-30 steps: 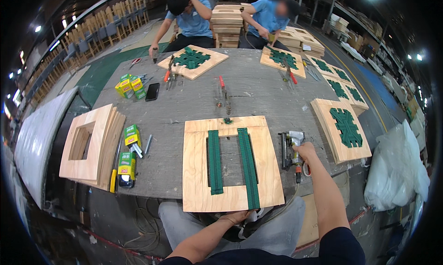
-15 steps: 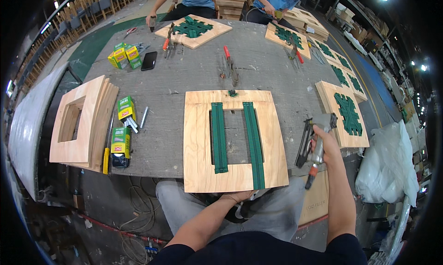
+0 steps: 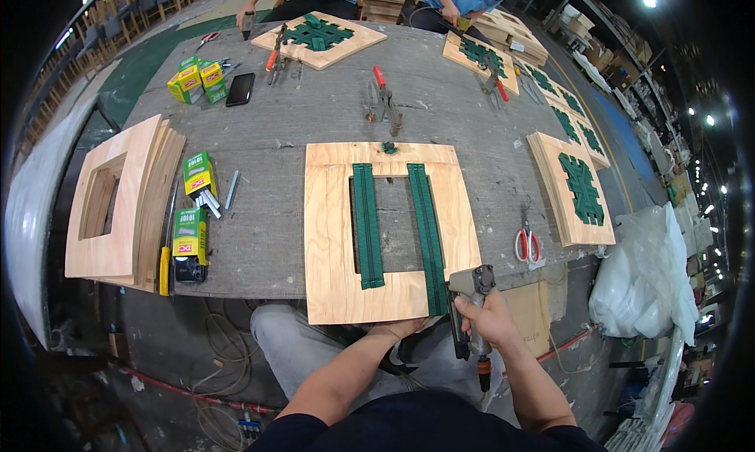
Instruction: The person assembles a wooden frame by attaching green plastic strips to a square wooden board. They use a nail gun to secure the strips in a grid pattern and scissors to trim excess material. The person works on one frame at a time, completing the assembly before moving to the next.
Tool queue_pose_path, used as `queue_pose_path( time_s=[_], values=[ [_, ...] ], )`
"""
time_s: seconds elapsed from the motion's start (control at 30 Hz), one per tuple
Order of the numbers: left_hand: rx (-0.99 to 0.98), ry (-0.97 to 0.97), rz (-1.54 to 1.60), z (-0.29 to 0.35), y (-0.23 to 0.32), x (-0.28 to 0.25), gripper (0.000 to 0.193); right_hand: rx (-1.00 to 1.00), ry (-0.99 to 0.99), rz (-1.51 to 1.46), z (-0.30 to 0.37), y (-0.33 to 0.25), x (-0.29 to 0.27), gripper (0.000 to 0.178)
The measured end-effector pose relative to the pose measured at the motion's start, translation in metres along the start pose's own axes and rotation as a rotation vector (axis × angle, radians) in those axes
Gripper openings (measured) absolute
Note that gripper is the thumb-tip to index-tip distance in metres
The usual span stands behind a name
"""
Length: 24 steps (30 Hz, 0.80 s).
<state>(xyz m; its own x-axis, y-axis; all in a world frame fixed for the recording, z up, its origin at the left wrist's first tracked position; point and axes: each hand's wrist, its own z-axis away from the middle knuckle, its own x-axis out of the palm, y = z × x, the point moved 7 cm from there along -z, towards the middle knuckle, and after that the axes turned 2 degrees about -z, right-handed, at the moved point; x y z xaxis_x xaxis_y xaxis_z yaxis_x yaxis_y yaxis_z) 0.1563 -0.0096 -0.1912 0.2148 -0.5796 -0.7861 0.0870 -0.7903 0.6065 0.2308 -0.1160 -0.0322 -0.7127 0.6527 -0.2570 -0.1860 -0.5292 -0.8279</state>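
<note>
A wooden frame (image 3: 329,239) with a rectangular opening lies in front of me, its near edge over my lap. Two green webbing straps cross the opening lengthwise. The left strap (image 3: 366,224) ends just below the opening, while the right strap (image 3: 425,232) runs to the near edge. My left hand (image 3: 399,328) is at that edge, by the right strap's end; the board hides its fingers. Wrapped round a pneumatic staple gun (image 3: 472,281), my right hand (image 3: 489,320) is closed. The gun's nose is beside the frame's near right corner, close to the right strap.
Stacked wooden frames (image 3: 98,200) stand left, beside staple boxes (image 3: 191,236), loose staples (image 3: 233,189) and a yellow-handled tool (image 3: 164,271). Red-handled scissors (image 3: 527,245) lie right, below webbed frames (image 3: 582,188). Beyond are pliers (image 3: 383,98), a phone (image 3: 241,89) and two co-workers.
My right hand has brought the staple gun leftward from the table's right side to the frame's near right corner, uncovering the scissors. My left hand stays at the near edge.
</note>
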Motion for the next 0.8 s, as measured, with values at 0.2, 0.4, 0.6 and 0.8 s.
queue_pose_path(
  time_s=[0.2, 0.4, 0.6, 0.8],
  values=[
    [0.044, 0.044, -0.070, 0.002, 0.008, -0.009, 0.043, 0.012, 0.015, 0.036, 0.000, 0.004, 0.003, 0.021],
    [0.130, 0.101, -0.192, 0.004, 0.020, -0.021, 0.043, 0.051, 0.032, 0.058, 0.007, 0.001, 0.008, 0.014],
    [0.114, 0.071, -0.126, 0.005, 0.012, -0.004, 0.042, 0.049, 0.028, 0.147, 0.007, 0.000, 0.012, 0.014],
    [0.119, 0.034, -0.127, 0.003, 0.017, 0.000, 0.038, 0.050, 0.020, 0.103, 0.009, 0.005, 0.019, 0.025]
  ],
)
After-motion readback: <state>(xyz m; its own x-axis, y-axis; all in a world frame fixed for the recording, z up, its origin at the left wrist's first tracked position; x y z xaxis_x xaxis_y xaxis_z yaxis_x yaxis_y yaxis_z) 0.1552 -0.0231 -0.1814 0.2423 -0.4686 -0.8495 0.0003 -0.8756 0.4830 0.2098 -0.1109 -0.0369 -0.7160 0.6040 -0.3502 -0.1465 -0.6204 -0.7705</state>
